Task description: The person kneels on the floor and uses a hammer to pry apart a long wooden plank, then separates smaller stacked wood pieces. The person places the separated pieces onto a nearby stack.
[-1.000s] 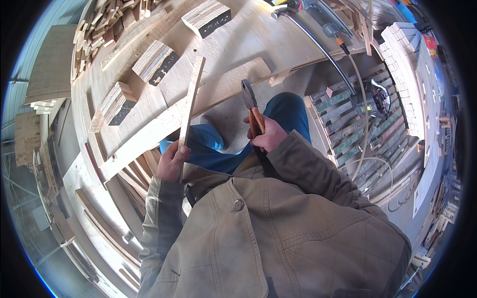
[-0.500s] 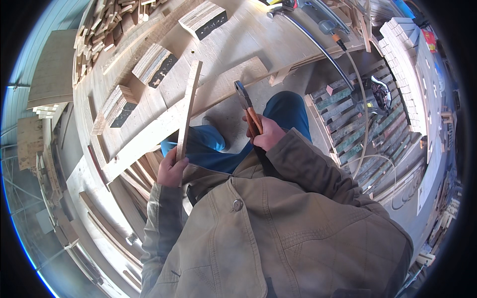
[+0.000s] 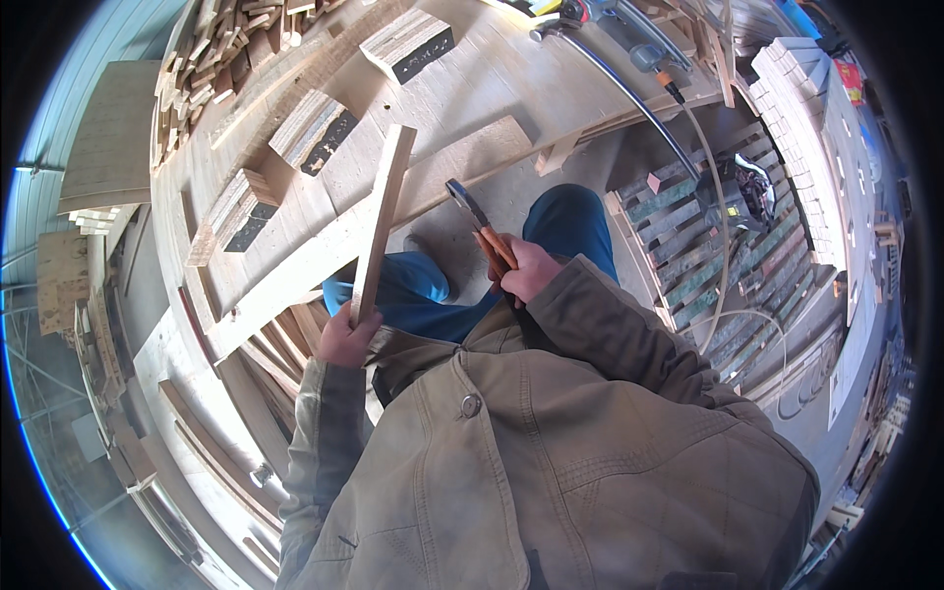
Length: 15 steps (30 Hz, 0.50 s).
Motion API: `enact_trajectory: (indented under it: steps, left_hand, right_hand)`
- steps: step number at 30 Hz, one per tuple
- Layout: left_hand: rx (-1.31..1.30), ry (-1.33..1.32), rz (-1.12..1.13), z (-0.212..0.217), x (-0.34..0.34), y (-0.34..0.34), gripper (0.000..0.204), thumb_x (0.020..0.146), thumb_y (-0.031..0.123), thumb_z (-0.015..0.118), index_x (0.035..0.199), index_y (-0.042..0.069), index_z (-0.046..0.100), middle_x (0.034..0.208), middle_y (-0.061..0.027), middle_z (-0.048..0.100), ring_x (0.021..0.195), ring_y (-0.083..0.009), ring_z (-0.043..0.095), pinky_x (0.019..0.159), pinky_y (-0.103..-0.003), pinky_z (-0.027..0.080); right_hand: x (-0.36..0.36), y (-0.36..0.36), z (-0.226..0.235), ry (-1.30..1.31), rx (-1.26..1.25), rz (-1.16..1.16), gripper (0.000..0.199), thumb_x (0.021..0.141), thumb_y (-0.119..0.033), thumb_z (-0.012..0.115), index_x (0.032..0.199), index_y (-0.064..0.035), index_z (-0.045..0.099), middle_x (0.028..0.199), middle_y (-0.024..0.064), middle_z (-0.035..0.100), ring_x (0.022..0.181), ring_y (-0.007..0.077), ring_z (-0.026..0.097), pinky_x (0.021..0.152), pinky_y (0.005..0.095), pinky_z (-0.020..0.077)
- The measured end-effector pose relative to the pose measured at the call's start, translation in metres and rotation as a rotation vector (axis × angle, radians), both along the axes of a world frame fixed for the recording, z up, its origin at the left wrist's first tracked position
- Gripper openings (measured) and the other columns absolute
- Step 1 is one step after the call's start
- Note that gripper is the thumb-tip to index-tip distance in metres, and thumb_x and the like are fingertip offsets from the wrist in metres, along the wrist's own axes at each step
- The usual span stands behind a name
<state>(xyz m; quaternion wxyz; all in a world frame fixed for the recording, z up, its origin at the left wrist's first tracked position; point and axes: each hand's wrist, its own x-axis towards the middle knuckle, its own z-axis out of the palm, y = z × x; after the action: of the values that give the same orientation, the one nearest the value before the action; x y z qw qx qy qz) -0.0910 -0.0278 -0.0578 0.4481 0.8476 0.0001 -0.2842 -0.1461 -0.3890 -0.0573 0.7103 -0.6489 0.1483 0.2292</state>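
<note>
I hold the wooden strip (image 3: 382, 221) in front of my lap, my left hand (image 3: 347, 337) closed around its near end, so that end is hidden in my fist. Its long axis runs away from me, leaning slightly right, and its far end shows against the worktop (image 3: 462, 98). My right hand (image 3: 531, 271), well apart from the left, grips the pliers (image 3: 499, 248) by their orange-brown handles; my fingers cover the handle ends. The dark head points forward and left, toward the strip; whether its jaws meet is hard to make out. Farther out on the worktop sit three layered wooden blocks (image 3: 313, 130) with dark, speckled sides. Beyond them, the scrap pile (image 3: 216, 59) is cut off at the top. To my right, the slatted pallet (image 3: 678, 246) bears a dark object (image 3: 733, 197) I cannot identify.
</note>
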Motion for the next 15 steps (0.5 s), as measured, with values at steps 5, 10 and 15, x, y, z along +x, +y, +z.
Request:
enact_trajectory:
  steps: [5, 10, 15]
  left_hand:
    - [-0.017, 0.088, 0.01, 0.003, -0.005, -0.013, 0.025, 0.097, 0.016, 0.074, 0.116, 0.002, 0.07, 0.096, -0.0048, 0.071, 0.091, -0.0122, 0.066, 0.08, -0.032, 0.054]
    - [0.122, -0.11, -0.054, 0.005, -0.009, -0.012, 0.036, 0.092, 0.025, 0.078, 0.121, 0.004, 0.07, 0.082, -0.0077, 0.073, 0.078, -0.0207, 0.071, 0.074, -0.038, 0.056]
    - [0.234, -0.141, -0.123, 0.009, -0.013, -0.01, 0.04, 0.09, 0.026, 0.079, 0.122, 0.004, 0.071, 0.092, -0.0141, 0.077, 0.088, -0.0285, 0.076, 0.08, -0.041, 0.057]
  right_hand:
    - [-0.002, 0.003, -0.01, -0.103, -0.137, 0.033, 0.064, 0.083, 0.004, 0.053, 0.147, -0.0075, 0.054, 0.099, 0.0038, 0.063, 0.086, 0.0153, 0.064, 0.066, 0.0295, 0.0523]
    - [-0.004, -0.003, -0.03, -0.243, -0.292, -0.05, 0.062, 0.083, 0.008, 0.054, 0.143, -0.005, 0.057, 0.097, 0.0048, 0.062, 0.088, 0.0168, 0.062, 0.079, 0.0289, 0.0521]
    - [-0.003, -0.012, -0.036, -0.313, -0.4, -0.068, 0.064, 0.082, 0.011, 0.053, 0.144, -0.0049, 0.058, 0.099, 0.0077, 0.063, 0.091, 0.0206, 0.062, 0.084, 0.0309, 0.0515]
